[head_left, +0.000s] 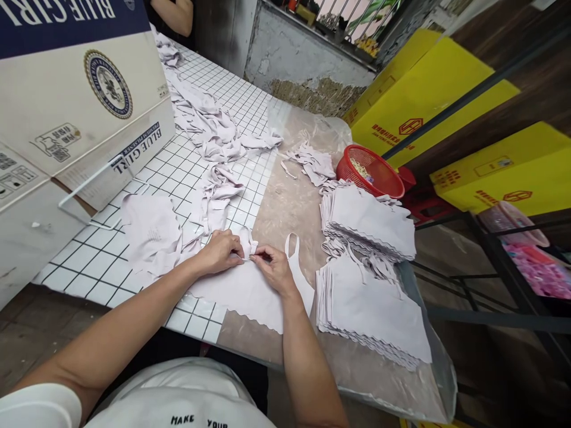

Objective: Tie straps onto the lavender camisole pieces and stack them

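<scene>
A pale lilac-white camisole (252, 297) with a wavy hem lies flat on the table before me. My left hand (222, 252) is closed in a pinch at its upper edge, near a small bunched piece of the same cloth. Close beside it, my right hand (274, 268) pinches the same edge between thumb and finger. A thin pale strip or thread seems to run between the fingertips; its kind is too small to tell. One shoulder strap (292, 245) stands up in a loop to the right. Left of my hands, another loose garment (154, 232) lies crumpled.
Two neat garment stacks (368, 217) (370, 306) sit at the right, by a red basket (372, 172). Loose garments (205, 122) trail across the grid-patterned table (196, 324). A large carton (57, 113) stands left, yellow boxes (414, 101) right. Another person's arm (173, 15) shows at the back.
</scene>
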{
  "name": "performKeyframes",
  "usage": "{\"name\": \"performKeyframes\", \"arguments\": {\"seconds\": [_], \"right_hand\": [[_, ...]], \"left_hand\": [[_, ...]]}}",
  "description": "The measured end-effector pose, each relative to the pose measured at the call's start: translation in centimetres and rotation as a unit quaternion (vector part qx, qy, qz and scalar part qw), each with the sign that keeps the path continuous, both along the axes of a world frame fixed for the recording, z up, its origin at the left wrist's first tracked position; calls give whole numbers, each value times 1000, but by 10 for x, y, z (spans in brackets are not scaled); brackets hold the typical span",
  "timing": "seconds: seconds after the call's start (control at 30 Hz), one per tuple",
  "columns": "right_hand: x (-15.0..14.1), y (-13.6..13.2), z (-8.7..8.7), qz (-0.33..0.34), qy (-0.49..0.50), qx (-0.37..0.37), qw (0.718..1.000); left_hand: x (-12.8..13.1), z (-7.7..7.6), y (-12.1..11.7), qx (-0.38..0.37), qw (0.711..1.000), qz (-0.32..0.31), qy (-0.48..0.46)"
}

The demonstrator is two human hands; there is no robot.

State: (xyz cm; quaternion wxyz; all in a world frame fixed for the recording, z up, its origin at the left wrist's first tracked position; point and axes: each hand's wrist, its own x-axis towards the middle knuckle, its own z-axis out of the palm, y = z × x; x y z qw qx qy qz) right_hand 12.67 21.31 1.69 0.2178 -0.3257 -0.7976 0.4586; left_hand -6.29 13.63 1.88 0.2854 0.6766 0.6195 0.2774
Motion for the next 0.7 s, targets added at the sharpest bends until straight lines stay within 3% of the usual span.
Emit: {"name": "performKeyframes", "arguments": {"seconds": [0.27, 0.7], "right_hand": [[0, -3, 3, 33, 14, 22, 999], [-17, -13, -6, -28, 52, -10, 998]], "left_hand": [[0, 0, 0, -15, 1000, 2, -5], [1, 9, 0, -45, 998, -11, 32]]}}
